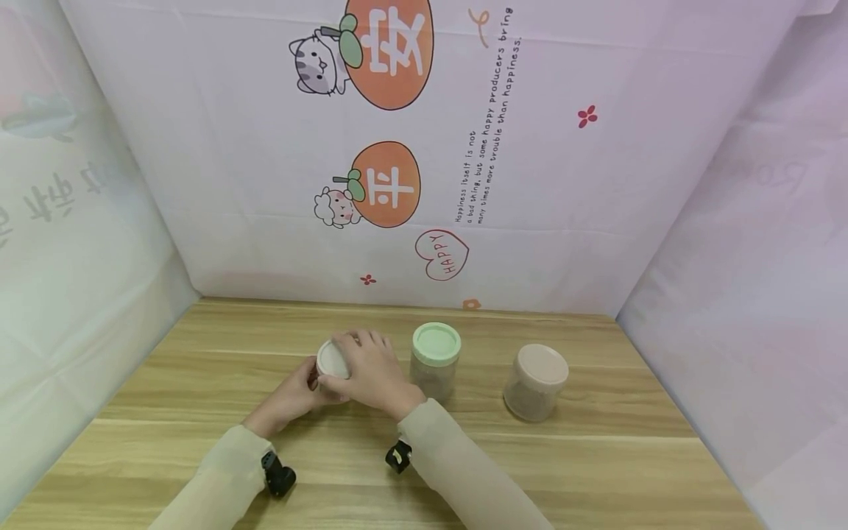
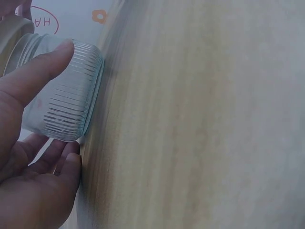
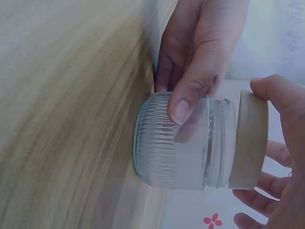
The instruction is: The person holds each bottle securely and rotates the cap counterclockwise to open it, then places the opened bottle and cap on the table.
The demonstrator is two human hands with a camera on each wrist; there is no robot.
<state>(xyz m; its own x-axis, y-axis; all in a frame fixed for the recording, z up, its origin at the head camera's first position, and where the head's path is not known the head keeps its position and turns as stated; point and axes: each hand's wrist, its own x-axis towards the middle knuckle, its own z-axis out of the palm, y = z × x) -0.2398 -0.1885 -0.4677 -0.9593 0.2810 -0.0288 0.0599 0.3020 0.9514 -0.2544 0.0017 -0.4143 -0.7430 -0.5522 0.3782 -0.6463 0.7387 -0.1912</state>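
A clear glass jar (image 3: 190,157) with a ribbed lower part stands on the wooden table at the left of the row. My left hand (image 1: 297,391) holds its body, the thumb (image 2: 52,62) lying along the glass. Over the mouth sits a pale lid (image 1: 333,359), its edge gripped between the thumb and fingers of my right hand (image 1: 376,372). In the right wrist view the screw threads (image 3: 222,143) show between the lid and the glass shoulder. The head view has most of this jar hidden behind the hands.
Just right of my right hand stands a jar with a green lid (image 1: 437,342). Farther right is another jar with a pinkish-beige lid (image 1: 543,364). Printed white cloth (image 1: 530,272) rises behind the wooden table (image 1: 596,471) and along both sides.
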